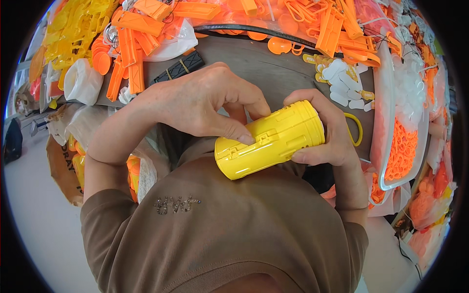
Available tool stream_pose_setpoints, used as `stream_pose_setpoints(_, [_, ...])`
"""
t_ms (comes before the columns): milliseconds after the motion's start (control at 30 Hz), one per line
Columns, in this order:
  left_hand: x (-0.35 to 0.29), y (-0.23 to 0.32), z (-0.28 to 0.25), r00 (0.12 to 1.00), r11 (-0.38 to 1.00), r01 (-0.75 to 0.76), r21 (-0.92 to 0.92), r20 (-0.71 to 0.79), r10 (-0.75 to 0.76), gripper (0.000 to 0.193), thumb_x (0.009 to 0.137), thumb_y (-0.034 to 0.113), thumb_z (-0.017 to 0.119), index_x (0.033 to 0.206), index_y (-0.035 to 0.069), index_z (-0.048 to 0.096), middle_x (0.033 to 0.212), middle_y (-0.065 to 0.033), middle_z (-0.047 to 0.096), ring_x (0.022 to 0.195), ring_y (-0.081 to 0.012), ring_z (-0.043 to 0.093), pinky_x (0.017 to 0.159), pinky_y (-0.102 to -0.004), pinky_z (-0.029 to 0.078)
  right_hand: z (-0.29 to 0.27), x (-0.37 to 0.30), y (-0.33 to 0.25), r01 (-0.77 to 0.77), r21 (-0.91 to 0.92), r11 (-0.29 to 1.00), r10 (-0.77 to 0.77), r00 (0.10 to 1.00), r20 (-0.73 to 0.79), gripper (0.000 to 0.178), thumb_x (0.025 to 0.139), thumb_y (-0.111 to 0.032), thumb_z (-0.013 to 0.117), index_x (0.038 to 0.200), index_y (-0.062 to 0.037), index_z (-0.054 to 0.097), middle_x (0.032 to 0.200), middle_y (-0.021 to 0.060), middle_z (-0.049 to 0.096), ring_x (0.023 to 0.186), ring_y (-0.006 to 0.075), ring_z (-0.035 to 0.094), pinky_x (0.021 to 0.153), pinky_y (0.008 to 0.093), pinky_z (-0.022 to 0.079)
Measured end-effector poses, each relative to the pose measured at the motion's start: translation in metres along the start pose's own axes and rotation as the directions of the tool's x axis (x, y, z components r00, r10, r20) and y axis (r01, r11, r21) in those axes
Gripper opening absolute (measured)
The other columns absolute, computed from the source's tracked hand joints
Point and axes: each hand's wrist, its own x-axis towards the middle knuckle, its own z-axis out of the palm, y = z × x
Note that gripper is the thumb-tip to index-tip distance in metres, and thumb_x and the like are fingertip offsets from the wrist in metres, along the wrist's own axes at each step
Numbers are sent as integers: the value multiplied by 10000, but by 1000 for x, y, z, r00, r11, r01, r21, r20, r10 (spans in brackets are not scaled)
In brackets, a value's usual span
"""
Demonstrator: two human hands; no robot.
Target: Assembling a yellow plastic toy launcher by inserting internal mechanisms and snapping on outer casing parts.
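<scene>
A yellow plastic cylinder (273, 139), with moulded ribs and a small raised catch-like part on its side, lies tilted in front of my chest. My right hand (325, 129) wraps round its right end, thumb underneath and fingers over the top. On the upper left side, my left hand (207, 100) is bent over the cylinder, thumb pressed beside the raised part and fingertips at the upper edge. Whatever lies under those fingertips is hidden. A yellow ring-shaped loop (359, 129) shows just right of my right hand.
Orange plastic parts (139, 34) pile up along the back of the grey table (234, 56). A black piece with a rubber band (181, 67) lies behind my left hand. White oval pieces (342, 83) sit at the right, beside a clear bin (383, 151) with orange rings.
</scene>
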Motion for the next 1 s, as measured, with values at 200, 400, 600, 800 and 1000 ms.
stream_pose_setpoints(200, [1, -4, -1, 997, 997, -81, -18, 5, 81, 236, 706, 45, 711, 881, -43, 578, 799, -96, 650, 718, -175, 669, 648, -292, 534, 3, 6, -2, -33, -24, 999, 34, 999, 39, 630, 607, -181, 819, 1127, -43, 491, 942, 28, 559, 852, 102, 542, 742, 239, 436])
stream_pose_setpoints(400, [-3, -3, 5, 993, 975, -66, 213, -80, 85, 298, 690, 53, 694, 938, -29, 552, 805, -114, 653, 733, -204, 680, 678, -313, 551, 5, 9, -9, -96, -74, 993, 94, 995, -29, 624, 611, -200, 818, 1118, -41, 493, 932, 30, 565, 846, 101, 545, 742, 241, 440])
stream_pose_setpoints(600, [-17, -12, -3, 993, 988, -105, -111, -67, 98, 630, 708, 147, 750, 1239, -58, 481, 1091, -152, 628, 985, -234, 638, 833, -347, 511, 8, 5, -14, -13, -160, 987, -2, 996, -93, 651, 588, -230, 826, 1114, -40, 492, 921, 51, 573, 825, 124, 559, 733, 266, 452])
stream_pose_setpoints(800, [-22, -14, 39, 960, 997, 31, 67, -278, -11, 838, 717, 379, 773, 1326, -54, 393, 1177, -172, 580, 1035, -229, 596, 861, -318, 467, 19, 3, -5, 109, -253, 961, -159, 969, -188, 679, 588, -237, 831, 1135, -42, 479, 908, 87, 573, 795, 175, 577, 724, 289, 461])
stream_pose_setpoints(1000, [-27, -28, 54, 924, 997, -33, 74, -378, 58, 593, 780, 244, 709, 1230, -86, 509, 1047, -191, 637, 925, -244, 644, 787, -299, 491, 26, -4, 14, 180, -294, 939, -235, 958, -163, 699, 598, -226, 834, 1159, -37, 462, 936, 92, 561, 812, 180, 574, 723, 292, 462])
